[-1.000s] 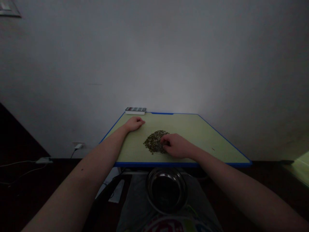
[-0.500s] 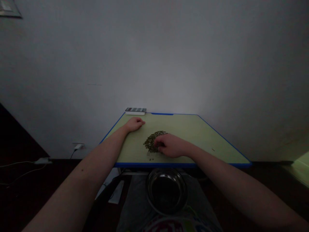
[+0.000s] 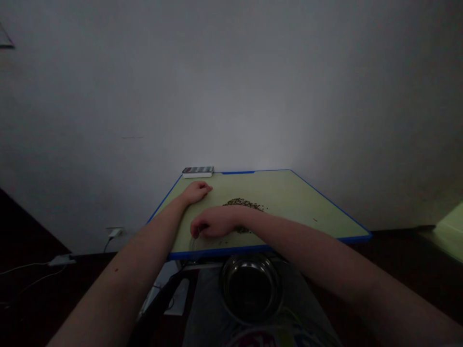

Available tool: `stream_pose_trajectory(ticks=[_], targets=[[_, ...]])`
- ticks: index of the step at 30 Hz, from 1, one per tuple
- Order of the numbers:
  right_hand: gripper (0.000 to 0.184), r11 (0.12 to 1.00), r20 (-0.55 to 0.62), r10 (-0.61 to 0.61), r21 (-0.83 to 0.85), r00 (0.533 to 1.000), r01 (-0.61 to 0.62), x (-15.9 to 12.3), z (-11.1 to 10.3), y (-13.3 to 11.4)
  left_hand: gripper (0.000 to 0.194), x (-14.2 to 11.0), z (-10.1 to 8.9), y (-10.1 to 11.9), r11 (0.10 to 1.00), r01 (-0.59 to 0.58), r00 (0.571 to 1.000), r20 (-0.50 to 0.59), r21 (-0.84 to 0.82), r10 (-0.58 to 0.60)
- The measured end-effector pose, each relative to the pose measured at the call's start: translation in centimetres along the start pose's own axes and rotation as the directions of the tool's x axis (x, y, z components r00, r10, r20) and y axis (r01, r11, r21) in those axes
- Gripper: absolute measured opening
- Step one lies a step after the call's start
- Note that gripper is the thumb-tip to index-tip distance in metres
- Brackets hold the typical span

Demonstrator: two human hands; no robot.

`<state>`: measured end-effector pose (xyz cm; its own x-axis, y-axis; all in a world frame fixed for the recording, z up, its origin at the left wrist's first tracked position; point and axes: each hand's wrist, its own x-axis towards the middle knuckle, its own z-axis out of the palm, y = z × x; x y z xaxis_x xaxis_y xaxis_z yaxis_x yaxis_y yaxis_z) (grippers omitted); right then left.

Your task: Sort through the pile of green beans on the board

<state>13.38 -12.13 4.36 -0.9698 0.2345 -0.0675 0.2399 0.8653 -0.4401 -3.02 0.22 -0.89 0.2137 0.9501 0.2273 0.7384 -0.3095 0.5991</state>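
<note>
Pale wall [image 3: 231,96], dim, fills most of the view; white plug [image 3: 115,233] low on my left, cable hanging from it. White power strip [image 3: 61,260] farther left, near the dark floor.

Table [image 3: 282,193] against the wall: pale yellow-green top, blue edging.

Metal bowl [image 3: 224,291] on my lap, below the near edge. Its inside is too dark to read.

Right hand [image 3: 219,221]: just shifted leftward from the pile to the near-left part of the top. Fingers bent down, pinching a clear item [image 3: 195,243] by the near edge; too faint to say what it is. My forearm now crosses over the pile, covering its middle.

Left hand [image 3: 195,192]: resting on the far-left part, fingers loosely curled. Cannot tell whether anything is inside them. Just beyond, a phone-like slab [image 3: 198,169] lies on a white block [image 3: 197,175] at the far-left corner.

Pile of small dark pieces [image 3: 238,201]: mid-table, showing beyond and below my forearm. A few strays [image 3: 223,242] near the front edge. One thin reddish sliver [image 3: 315,220] well apart, right side.
</note>
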Motion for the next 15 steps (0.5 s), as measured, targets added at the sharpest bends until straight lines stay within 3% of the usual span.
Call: stream_pose_trajectory(ticks=[9, 15], targets=[[0.025, 0.998, 0.071, 0.055, -0.020, 0.996, -0.054, -2.9, -0.4, -0.4, 0.038, 0.0, 0.0, 0.1, 1.000, 0.002, 1.000, 0.026, -0.024, -0.001], [0.026, 0.996, 0.039, 0.074, -0.049, 0.997, -0.072, -5.0, -0.1, -0.3, 0.037, -0.2, -0.1, 0.3, 0.999, 0.010, 1.000, 0.026, -0.042, -0.008]])
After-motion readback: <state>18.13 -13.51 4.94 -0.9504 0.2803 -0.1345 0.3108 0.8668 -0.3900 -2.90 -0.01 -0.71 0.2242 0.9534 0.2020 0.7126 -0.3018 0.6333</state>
